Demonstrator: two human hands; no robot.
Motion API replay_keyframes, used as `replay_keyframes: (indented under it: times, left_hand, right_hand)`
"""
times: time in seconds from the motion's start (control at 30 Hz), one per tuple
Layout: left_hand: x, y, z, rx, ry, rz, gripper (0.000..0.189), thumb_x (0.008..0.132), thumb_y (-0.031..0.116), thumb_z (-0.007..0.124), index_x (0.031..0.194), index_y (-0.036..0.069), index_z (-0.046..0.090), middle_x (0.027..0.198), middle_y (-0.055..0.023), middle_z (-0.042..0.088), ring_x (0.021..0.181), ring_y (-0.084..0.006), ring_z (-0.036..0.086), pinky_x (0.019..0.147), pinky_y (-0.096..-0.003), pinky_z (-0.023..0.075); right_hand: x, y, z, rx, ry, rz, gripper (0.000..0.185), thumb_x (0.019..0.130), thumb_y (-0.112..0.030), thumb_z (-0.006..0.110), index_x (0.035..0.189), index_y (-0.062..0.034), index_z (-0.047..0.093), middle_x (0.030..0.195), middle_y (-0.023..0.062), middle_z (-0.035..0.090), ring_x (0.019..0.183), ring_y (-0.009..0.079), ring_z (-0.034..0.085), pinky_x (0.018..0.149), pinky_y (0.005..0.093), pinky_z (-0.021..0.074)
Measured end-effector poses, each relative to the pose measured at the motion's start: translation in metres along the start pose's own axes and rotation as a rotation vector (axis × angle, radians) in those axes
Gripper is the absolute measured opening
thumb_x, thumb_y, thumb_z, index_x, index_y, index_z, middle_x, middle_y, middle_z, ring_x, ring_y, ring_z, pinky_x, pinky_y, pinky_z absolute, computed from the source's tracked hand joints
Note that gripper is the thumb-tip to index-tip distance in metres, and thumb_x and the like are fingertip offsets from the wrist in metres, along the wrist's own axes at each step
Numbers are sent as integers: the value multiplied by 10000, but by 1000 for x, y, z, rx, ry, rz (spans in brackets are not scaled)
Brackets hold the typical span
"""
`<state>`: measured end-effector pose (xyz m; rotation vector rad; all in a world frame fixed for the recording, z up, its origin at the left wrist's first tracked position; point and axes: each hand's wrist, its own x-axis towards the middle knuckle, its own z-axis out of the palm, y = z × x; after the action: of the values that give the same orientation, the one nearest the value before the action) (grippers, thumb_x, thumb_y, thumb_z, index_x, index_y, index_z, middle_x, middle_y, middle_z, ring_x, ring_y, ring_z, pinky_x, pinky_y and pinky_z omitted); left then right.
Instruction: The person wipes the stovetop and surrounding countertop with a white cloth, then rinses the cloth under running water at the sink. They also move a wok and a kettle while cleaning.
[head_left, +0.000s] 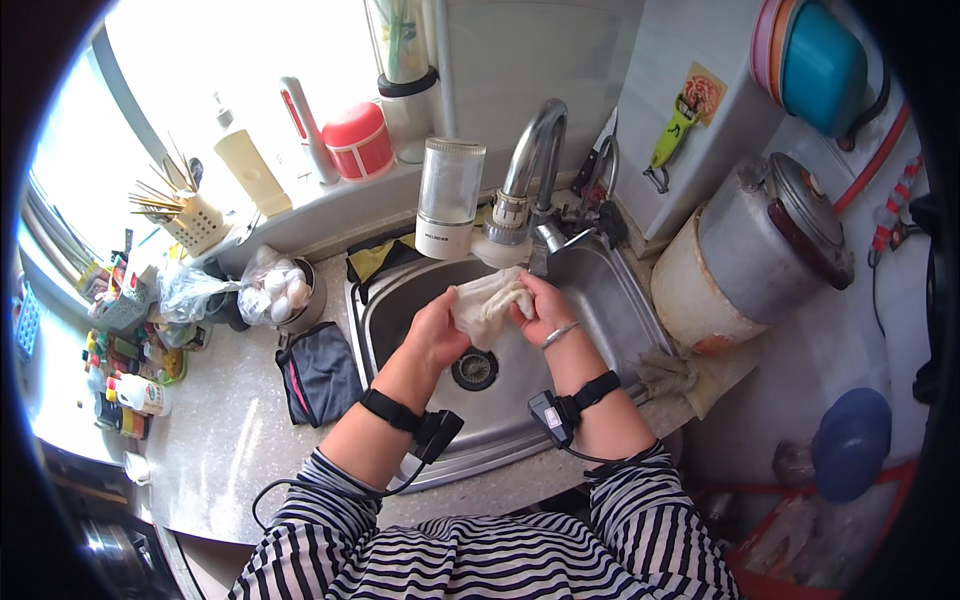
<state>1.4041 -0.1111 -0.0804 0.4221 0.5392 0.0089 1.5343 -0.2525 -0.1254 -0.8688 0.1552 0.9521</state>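
A wet-looking, off-white cloth (487, 306) is stretched between my two hands over the stainless steel sink (600, 300). My left hand (437, 330) grips its left side, and my right hand (546, 309) holds its bunched right side. Below the cloth shows the drain strainer (475, 369). The chrome faucet (551, 124), with a filter housing (506, 225) at its outlet, stands just beyond my hands. No water stream can be made out. Parts of the cloth are hidden by my fingers.
A folded dark gray cloth (322, 375) lies left of the sink. Gray gloves (664, 373) rest at its right edge, near a large metal pot (787, 225). A pan (311, 300) with a bag of eggs (277, 292) stands at the back left, below the windowsill.
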Motion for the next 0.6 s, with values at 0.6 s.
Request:
replay_keyframes:
  times: [0.6]
  left_hand:
    - [-2, -47, 21, 48, -81, 201, 341, 1054, 270, 409, 1255, 57, 584, 1227, -119, 635, 1137, -254, 598, 1039, -428, 448]
  right_hand:
    - [-45, 19, 75, -1267, 516, -744, 268, 946, -316, 572, 883, -66, 642, 860, 193, 694, 881, 408, 666, 760, 497, 524]
